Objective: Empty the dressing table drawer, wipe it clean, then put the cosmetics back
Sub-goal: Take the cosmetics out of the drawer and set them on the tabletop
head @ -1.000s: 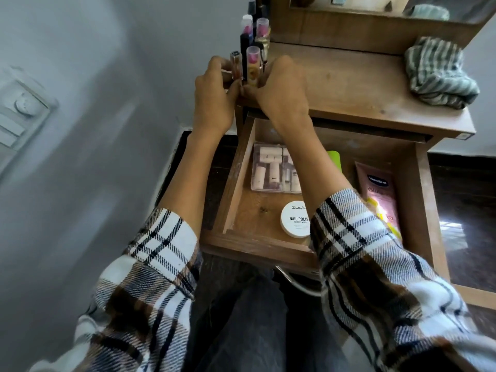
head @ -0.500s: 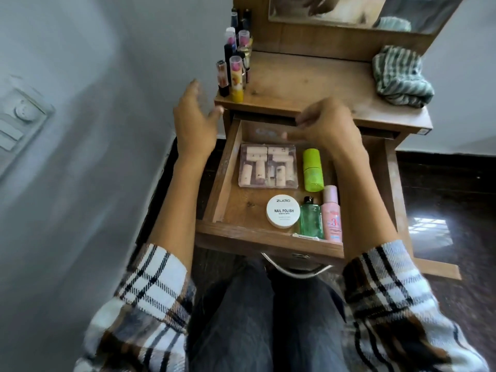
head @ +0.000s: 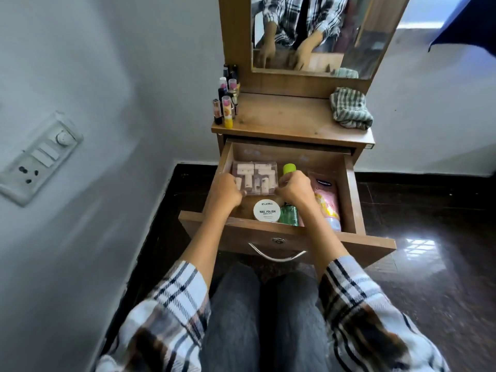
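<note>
The wooden drawer (head: 351, 189) stands pulled right out under the counter (head: 290, 119), its boards matt and a little scuffed, a curved metal handle (head: 276, 255) on the front. Inside, back left, lies a clear plastic case (head: 255, 177) of pale little tubes — both hands are on it. The left hand (head: 225, 187) curls round its left edge, the right hand (head: 294, 187) round its right edge, each grip closed on the case. Along the right wall lies a soft pink tube (head: 326, 196); a lime-green cap (head: 289, 168) pokes up behind the right hand. Near the front sit a round white nail polish tub (head: 267, 209) and a green bottle (head: 290, 214), just beside each other. Up on the counter — upright lipsticks (head: 226, 108) cluster at the left edge, a crumpled striped cloth (head: 350, 111) at the right.
</note>
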{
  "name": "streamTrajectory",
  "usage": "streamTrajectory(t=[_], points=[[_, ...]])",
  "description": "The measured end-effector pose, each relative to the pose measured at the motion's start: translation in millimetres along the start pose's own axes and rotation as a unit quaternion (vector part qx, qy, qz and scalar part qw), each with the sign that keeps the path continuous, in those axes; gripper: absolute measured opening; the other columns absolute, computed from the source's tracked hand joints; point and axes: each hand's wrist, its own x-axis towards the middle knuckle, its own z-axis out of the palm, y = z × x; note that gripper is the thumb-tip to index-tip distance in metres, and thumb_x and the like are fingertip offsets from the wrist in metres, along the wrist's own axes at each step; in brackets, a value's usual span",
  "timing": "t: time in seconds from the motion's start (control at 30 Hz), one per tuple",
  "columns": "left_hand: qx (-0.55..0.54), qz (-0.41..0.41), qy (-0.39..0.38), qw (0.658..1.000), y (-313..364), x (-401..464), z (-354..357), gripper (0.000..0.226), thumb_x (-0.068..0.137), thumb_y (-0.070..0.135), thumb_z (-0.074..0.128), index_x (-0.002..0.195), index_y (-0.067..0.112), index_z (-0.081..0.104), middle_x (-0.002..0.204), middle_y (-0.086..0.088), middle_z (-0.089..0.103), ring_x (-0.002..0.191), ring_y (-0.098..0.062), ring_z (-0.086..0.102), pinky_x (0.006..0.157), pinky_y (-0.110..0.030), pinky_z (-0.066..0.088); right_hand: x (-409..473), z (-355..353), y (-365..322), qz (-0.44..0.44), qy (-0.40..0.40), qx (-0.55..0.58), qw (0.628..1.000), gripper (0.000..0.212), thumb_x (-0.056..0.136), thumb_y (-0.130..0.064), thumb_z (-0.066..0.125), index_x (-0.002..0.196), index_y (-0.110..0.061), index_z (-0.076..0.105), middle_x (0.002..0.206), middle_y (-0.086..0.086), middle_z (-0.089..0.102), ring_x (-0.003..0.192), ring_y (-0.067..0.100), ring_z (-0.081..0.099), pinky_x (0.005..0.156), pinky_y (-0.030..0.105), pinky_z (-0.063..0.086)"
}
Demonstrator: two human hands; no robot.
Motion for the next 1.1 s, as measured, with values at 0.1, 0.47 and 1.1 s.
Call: streamTrajectory(t=[0.1, 0.47, 1.1], points=[[0.023, -0.023, -0.007, 0.999, 3.7, -0.3, -0.8, 0.022, 0.084, 0.012, 0.067, 0.101, -0.002, 0.062, 0.106, -0.015, 0.064, 0.096, -0.027, 0.062, 0.068, -0.028, 0.043, 1.5, 6.0, -3.4, -0.003, 0.005, -0.010, 1.000, 0.020, 0.080, -0.006, 0.062, 0.099, 0.001, 0.065, 0.100, 0.018, 0.065, 0.098, 0.033, 0.061, 0.067, 0.026, 0.040], [0.105, -0.055, -0.058, 0.991, 11.5, 7.7, 0.2, 0.022, 0.087, 0.005, 0.059, 0.109, 0.001, 0.058, 0.119, -0.015, 0.059, 0.106, -0.028, 0.058, 0.077, -0.029, 0.045, 17.9, 21.2, -3.9, 0.013, 0.010, -0.052, 0.999, 0.021, 0.086, -0.007, 0.058, 0.105, 0.002, 0.056, 0.108, 0.020, 0.064, 0.103, 0.034, 0.060, 0.069, 0.027, 0.039], [0.018, -0.101, 0.083, 0.991, 16.0, -17.7, -14.0, 0.019, 0.093, 0.007, 0.051, 0.106, -0.003, 0.062, 0.106, -0.017, 0.063, 0.089, -0.026, 0.062, 0.040, -0.021, 0.034, 3.0, 5.2, 0.3, 0.125, 0.029, 0.154, 0.980, 0.028, 0.079, -0.015, 0.074, 0.100, 0.001, 0.067, 0.105, 0.018, 0.067, 0.097, 0.030, 0.065, 0.084, 0.036, 0.054]])
